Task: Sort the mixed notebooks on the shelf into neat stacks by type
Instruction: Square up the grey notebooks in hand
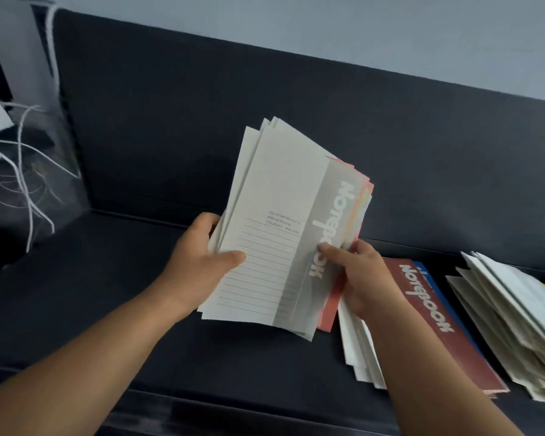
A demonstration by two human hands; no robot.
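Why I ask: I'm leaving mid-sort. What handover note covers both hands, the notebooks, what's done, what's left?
Left hand grips the left edge of a fanned bundle of cream lined notebooks with grey bands, pink ones behind; right hand pinches its right edge, over the dark shelf.
At right: a maroon "Notebook" notebook on a blue notebook and cream ones; beside it, a ragged cream pile.
Done: no neat stack visible.
Left: split the bundle by type, square every pile.

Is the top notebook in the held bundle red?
No: the top notebook is cream and grey; a pink notebook peeks out beneath it.
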